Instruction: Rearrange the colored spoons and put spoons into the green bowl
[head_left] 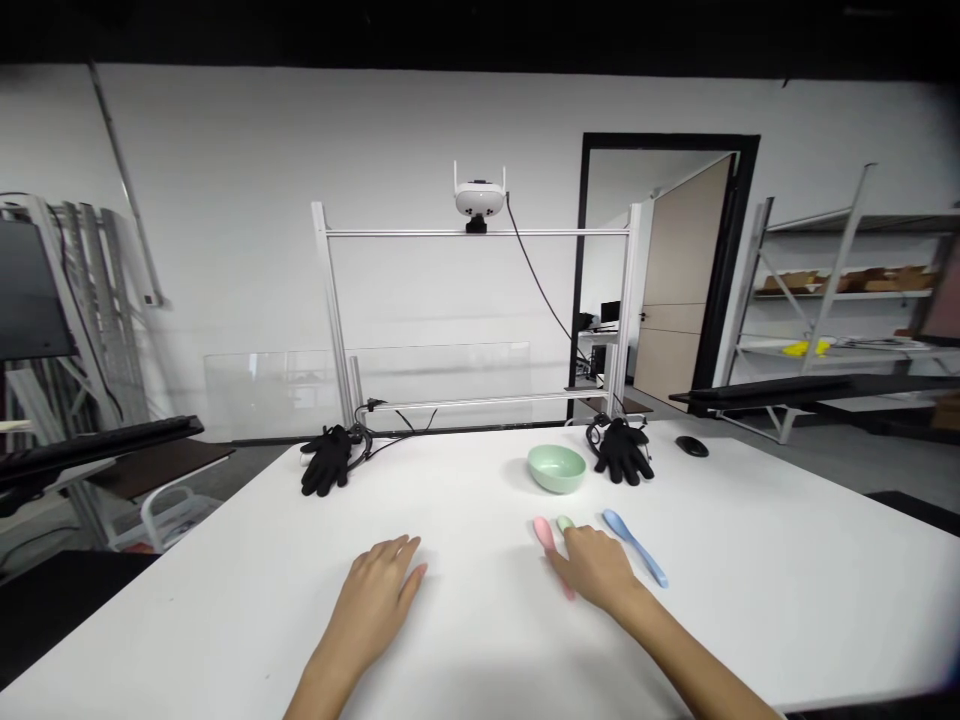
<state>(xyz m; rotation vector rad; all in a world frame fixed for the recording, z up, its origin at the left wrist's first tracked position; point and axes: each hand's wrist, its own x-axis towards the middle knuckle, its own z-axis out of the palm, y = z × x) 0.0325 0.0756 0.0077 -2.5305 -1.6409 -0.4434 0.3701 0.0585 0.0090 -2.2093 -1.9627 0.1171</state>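
My left hand [379, 590] lies flat on the white table [787, 580], fingers stretched out, holding nothing. My right hand [592, 565] rests palm down over a green spoon [565, 523], whose bowl end shows just past my fingers. A pink spoon [544, 535] lies against the hand's left side and a blue spoon [634, 545] lies just to its right. Whether the fingers grip the green spoon is hidden. A pale green bowl [556, 467] stands a little beyond the spoons.
A black glove [327, 458] lies at the table's far left and another black glove [622, 450] beside the bowl, both with cables. A black mouse [691, 446] sits far right. An aluminium frame [330, 300] with a white camera [479, 198] stands behind the table.
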